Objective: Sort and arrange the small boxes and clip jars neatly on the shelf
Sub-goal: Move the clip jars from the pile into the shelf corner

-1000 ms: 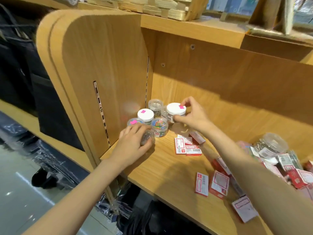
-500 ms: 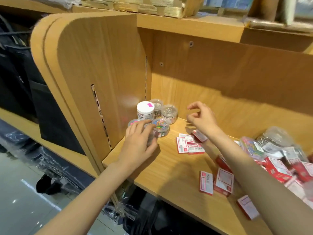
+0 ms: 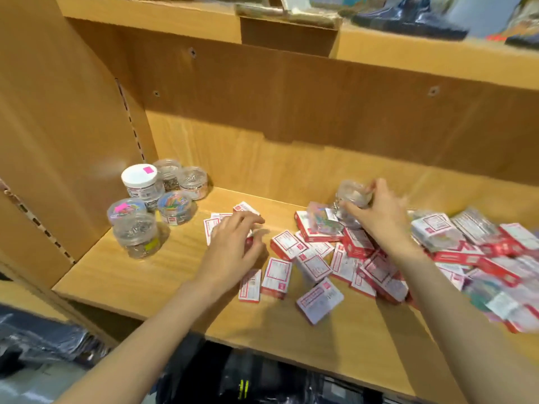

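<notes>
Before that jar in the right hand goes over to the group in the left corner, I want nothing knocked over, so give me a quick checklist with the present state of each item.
1. Right hand has hold of the clear jar: ok, fingers wrap it, though the picture is blurred there.
2. Jar lifted free of the pile of red and white boxes: cannot tell.
3. Jar's lid on: cannot tell, too blurred.
4. Jar group in the left corner standing upright: ok.
5. Bare shelf beside the group for one more jar: ok.
6. Left hand out of the path: not ok, it rests over boxes between the pile and the group.
</notes>
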`<state>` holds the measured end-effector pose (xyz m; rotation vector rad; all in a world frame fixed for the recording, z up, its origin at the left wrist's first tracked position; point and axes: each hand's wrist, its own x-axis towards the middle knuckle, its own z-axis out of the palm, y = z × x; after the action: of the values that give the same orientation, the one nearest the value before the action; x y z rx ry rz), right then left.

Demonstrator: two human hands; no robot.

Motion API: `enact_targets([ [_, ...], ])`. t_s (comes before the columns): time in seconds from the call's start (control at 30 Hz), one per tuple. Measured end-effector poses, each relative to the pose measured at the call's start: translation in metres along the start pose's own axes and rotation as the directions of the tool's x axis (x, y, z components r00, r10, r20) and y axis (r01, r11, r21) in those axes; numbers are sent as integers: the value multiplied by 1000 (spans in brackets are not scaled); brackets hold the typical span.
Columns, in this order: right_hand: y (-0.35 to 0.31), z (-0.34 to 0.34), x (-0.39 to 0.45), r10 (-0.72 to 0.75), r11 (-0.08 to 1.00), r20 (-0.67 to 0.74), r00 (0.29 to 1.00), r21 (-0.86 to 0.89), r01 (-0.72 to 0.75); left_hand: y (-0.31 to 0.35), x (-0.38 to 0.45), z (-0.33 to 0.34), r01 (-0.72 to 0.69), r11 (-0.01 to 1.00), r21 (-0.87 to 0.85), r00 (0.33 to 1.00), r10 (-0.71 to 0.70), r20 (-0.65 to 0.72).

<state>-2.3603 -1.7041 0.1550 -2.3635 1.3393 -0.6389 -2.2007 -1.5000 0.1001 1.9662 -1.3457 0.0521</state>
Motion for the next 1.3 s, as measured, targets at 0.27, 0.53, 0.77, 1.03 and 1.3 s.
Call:
enact_targets([
  [0.27,13,-16,7,-87,986,74,993,152,75,28,5,21,149,989,-27,988,-149,-26],
  [0.53,38,-88,14,-135,898,-69,988,413,151,75,75,57,199,980,-6,933,-188,306],
  [0.77,38,-63,5,-186,928,112,976,347,138,68,73,55,271,951,-151,958,-281,-50],
  [1.03,-58,-5,7,-415,866,273,868,411,285,0,-12,-29,369,921,-126,861,-389,-326],
  [1.3,-133,61,-6,-470,815,432,770,547,191,-48,-61,-48,307,892,333,951,-274,-143],
])
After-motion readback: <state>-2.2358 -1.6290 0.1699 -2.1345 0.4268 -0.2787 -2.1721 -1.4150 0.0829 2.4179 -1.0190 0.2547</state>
